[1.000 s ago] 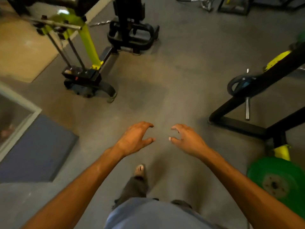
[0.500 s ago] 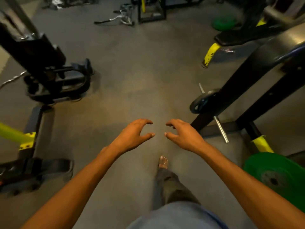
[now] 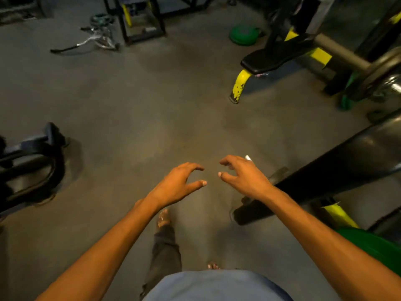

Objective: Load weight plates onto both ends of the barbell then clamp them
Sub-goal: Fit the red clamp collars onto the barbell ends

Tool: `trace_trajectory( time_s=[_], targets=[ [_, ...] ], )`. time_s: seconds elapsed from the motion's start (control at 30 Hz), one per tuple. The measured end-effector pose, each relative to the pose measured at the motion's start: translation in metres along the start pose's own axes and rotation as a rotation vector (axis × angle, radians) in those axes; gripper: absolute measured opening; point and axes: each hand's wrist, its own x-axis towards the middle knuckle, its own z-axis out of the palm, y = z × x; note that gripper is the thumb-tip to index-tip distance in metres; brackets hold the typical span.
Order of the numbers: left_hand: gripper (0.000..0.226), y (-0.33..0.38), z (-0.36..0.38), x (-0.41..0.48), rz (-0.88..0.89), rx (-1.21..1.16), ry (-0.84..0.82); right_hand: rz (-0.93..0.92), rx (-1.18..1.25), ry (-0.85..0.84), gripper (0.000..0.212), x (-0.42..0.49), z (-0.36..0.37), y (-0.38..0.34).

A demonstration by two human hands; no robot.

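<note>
Both hands empty and half-curled over the gym floor, weight plates off to the right

The left hand (image 3: 175,185) and right hand (image 3: 244,175) reach forward side by side, near each other but apart, fingers bent like claws with thumb and fingertips well spread, gripping nothing and touching nothing. Below them lies bare grey floor (image 3: 141,127), with one bare foot (image 3: 163,218) stepping ahead. A green weight plate (image 3: 373,246) sits at the lower right beside a black frame beam (image 3: 325,179); another green plate (image 3: 244,34) lies on the floor far ahead near a black bench (image 3: 275,56). At the right edge a metal bar (image 3: 340,52) shows, blurred; whether it is the barbell I cannot tell
</note>
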Motion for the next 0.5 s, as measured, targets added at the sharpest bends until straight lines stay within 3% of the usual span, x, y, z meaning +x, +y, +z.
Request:
trace_trajectory(
  time_s=[0.2, 0.5],
  targets=[
    [0.05, -0.048, -0.088, 0.15, 0.158, 0.003, -0.091, 0.173, 0.073, 0.131, 0.042, 0.114, -0.033, -0.007],
    [0.046, -0.005, -0.153, 0.364, 0.496, 0.045, -0.288, 0.434, 0.177, 0.367, 0.042, 0.215, -0.117, 0.021]
  ],
)
